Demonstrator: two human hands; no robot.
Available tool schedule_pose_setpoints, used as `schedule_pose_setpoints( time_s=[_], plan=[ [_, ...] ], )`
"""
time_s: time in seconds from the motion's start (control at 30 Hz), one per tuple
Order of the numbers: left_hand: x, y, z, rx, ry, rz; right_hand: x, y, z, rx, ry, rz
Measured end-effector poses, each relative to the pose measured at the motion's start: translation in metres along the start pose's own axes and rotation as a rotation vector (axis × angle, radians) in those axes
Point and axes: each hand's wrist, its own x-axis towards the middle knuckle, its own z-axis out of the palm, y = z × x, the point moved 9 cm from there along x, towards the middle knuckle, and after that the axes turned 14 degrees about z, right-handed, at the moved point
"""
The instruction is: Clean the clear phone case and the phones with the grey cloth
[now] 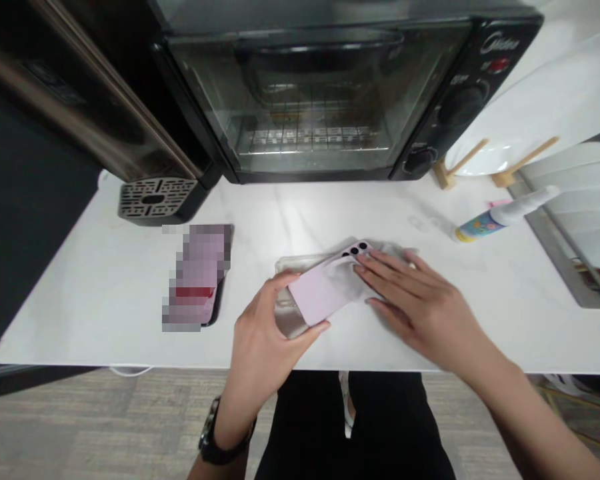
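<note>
A lilac phone (314, 299) lies tilted with its back up, its dark camera lenses at the upper right end. My left hand (264, 340) grips the phone's lower left end between thumb and fingers. With its fingers stretched and pressed down, my right hand (425, 310) holds a thin grey cloth (345, 275) against the phone's back. Part of the cloth is hidden under those fingers. Beneath and beside the phone shows a clear, flat plastic piece (291, 321); its kind cannot be made out.
Behind the hands stands a black toaster oven (310, 100). A second phone (200, 267), partly blurred, lies left, near a machine's drip tray (155, 199). To the right, a small spray bottle (483, 225) lies by a wooden plate rack (447, 177). The white counter's (130, 343) front edge is close.
</note>
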Motion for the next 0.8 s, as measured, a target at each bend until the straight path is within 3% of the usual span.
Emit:
schedule_pose_setpoints(
  time_s=[0.07, 0.17, 0.3, 0.47, 0.6, 0.7, 0.8],
  plan=[
    [0.002, 0.003, 0.000, -0.025, -0.013, 0.028, 0.010, 0.019, -0.010, 0.067, 0.024, -0.033],
    [0.004, 0.005, -0.001, -0.064, -0.011, 0.064, 0.031, 0.026, -0.019, 0.185, -0.029, -0.107],
    [0.001, 0.007, -0.003, -0.036, -0.014, 0.095, 0.066, 0.034, -0.030, 0.343, -0.054, -0.011],
    [-0.003, 0.003, 0.000, -0.035, -0.007, 0.089, 0.093, 0.040, -0.008, 0.463, -0.192, 0.044],
    [-0.004, 0.008, 0.004, 0.030, 0.034, 0.193, 0.084, 0.038, -0.001, 0.375, -0.053, 0.025],
    [-0.006, 0.008, 0.004, 0.053, 0.073, 0.204, 0.058, 0.030, -0.006, 0.174, 0.117, 0.057],
    [-0.005, 0.011, 0.008, 0.056, 0.040, 0.220, 0.029, 0.011, -0.002, -0.001, 0.155, 0.093]
  ],
)
